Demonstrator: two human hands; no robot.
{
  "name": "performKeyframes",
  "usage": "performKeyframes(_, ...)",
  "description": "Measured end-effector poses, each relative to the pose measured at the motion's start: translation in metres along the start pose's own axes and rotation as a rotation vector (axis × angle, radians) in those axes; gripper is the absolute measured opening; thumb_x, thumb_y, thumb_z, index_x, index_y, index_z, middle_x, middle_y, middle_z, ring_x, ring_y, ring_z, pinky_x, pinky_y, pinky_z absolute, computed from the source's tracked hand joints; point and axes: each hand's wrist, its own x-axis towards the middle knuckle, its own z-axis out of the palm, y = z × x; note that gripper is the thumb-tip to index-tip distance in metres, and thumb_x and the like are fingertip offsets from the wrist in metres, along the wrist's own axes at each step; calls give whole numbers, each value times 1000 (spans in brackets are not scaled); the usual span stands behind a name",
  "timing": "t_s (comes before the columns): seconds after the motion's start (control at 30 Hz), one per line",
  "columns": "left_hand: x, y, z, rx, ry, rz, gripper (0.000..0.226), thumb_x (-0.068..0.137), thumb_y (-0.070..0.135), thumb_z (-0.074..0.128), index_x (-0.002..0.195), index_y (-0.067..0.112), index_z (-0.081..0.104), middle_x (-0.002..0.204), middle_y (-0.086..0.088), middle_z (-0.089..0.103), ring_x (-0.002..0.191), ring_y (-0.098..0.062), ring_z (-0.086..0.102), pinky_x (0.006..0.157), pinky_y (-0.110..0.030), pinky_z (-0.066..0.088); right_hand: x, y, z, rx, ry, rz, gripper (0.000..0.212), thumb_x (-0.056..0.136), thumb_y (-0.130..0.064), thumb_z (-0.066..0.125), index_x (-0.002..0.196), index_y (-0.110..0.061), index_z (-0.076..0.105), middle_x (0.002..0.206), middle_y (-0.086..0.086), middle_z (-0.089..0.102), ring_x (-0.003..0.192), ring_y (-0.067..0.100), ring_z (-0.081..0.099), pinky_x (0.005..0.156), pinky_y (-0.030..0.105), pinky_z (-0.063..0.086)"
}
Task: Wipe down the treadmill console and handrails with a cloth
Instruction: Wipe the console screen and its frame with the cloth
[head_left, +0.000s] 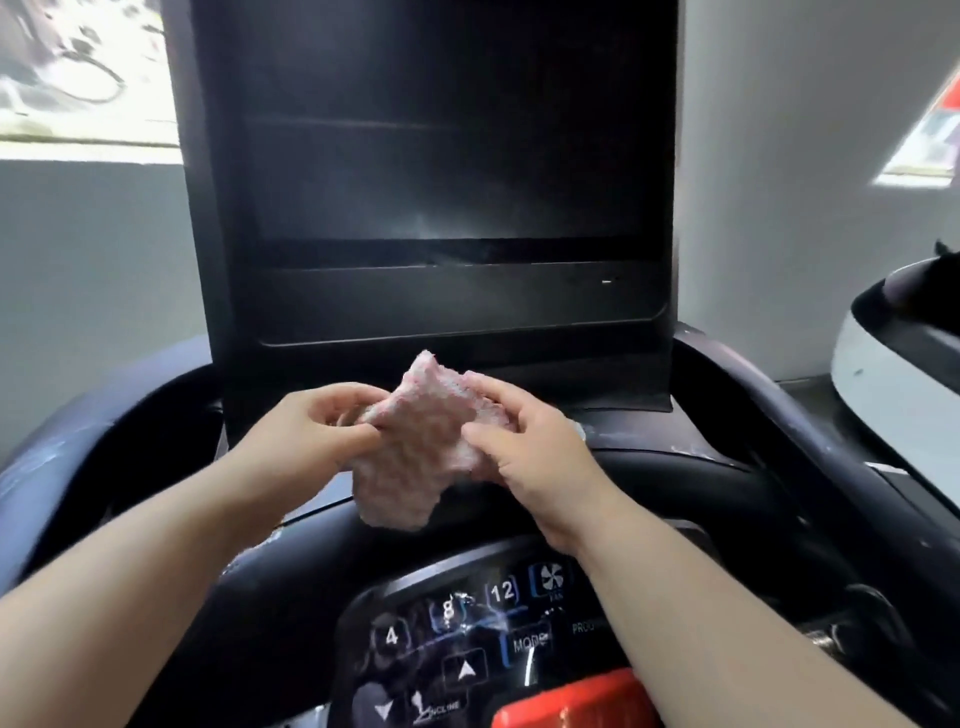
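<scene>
Pink nubbly cloth (421, 447) hangs mid-frame above the treadmill console (452, 636). The left hand (306, 431) pinches it at 9 o'clock with curled fingers (343, 402), and the right hand (535, 467) grips it at 3 o'clock. Keys (501, 592) at 6 o'clock read "4", "8", "12", "MODE" and "INCLINE". The right forearm (701, 623) cuts off "PROG". The frame's bottom edge crops the red button (571, 701). The screen (447, 156) at 12 o'clock is dark.

Both arms reach forward and the hands meet in the middle of the view. The left forearm (156, 561) comes in from the lower left, bare, and the right forearm (701, 597) from the lower right, also bare. The left hand (322, 421) has curled fingers and pinches one edge of the cloth (415, 452). The right hand (530, 457) grips the opposite edge, its back turned up and its thumb on top.
</scene>
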Motion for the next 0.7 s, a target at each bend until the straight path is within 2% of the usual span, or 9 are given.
performKeyframes(0.07, -1, 6, 8, -248, -139, 17, 37, 65, 13, 69, 101, 22, 73, 98, -12, 73, 91, -26, 70, 78, -34, 57, -5, -3, 0, 129, -201, -3, 41, 88, -5, 61, 125, -22, 61, 108, 9, 70, 98, 22, 67, 88, 39, 55)
performKeyframes(0.13, -1, 14, 16, -473, -179, 4, 37, 69, 5, 65, 103, 18, 73, 103, -12, 72, 93, -24, 70, 74, -26, 56, -6, -8, 5, 221, -285, -16, 29, 89, -5, 62, 118, -10, 61, 94, 30, 66, 82, 40, 65, 73, 47, 57)
performKeyframes(0.2, 5, 17, 19, -532, -66, 5, 34, 76, -1, 61, 103, 16, 72, 104, -8, 72, 94, -19, 69, 75, -25, 55, 2, -16, 5, 224, -95, -36, 16, 90, -4, 61, 106, -1, 60, 84, 31, 67, 65, 42, 65, 46, 32, 50)
performKeyframes(0.23, 10, 16, 18, -467, 35, 12, 35, 80, -4, 58, 104, 18, 70, 106, -5, 72, 97, -17, 69, 79, -26, 54, 11, -21, 0, 206, 63, -55, 8, 90, -3, 60, 97, 1, 59, 78, 26, 69, 57, 35, 64, 41, 25, 41)
performKeyframes(0.3, 20, 9, 7, -69, 302, 37, 39, 86, 0, 54, 107, 29, 68, 111, 7, 70, 103, -9, 64, 90, -26, 48, 38, -31, -20, 57, 464, -119, 4, 88, -5, 58, 86, -8, 59, 66, 3, 70, 50, 10, 60, 41, 18, 38)
performKeyframes(0.37, 27, 0, -7, 397, 450, 97, 43, 84, 8, 55, 117, 35, 62, 126, 13, 61, 114, -8, 56, 96, -25, 40, 69, -38, -39, -212, 713, -162, 11, 85, -21, 61, 95, -18, 63, 94, -5, 69, 75, 2, 63, 60, 13, 46)
performKeyframes(0.47, 35, -13, -24, 676, 486, 164, 52, 82, 10, 57, 131, 29, 54, 147, 12, 40, 133, -12, 38, 102, -22, 29, 108, -30, -28, -532, 696, -160, 40, 89, -37, 58, 120, -13, 62, 132, 4, 48, 122, 24, 43, 99, 24, 36)
performKeyframes(0.57, 44, -23, -31, 782, 542, 197, 60, 80, 7, 61, 137, 24, 50, 156, 3, 25, 141, -18, 24, 112, -33, 27, 123, -24, 18, -624, 663, -406, 42, 90, -14, 60, 132, -10, 58, 132, 9, 48, 128, 28, 36, 111, 32, 27)
performKeyframes(0.7, 56, -17, -39, 823, 661, 202, 72, 78, 4, 62, 144, 19, 40, 158, -5, 18, 145, -20, 11, 117, -34, 12, 128, -31, 58, -718, 413, -768, 39, 78, 1, 66, 115, -5, 69, 116, 15, 60, 113, 33, 51, 106, 31, 34)
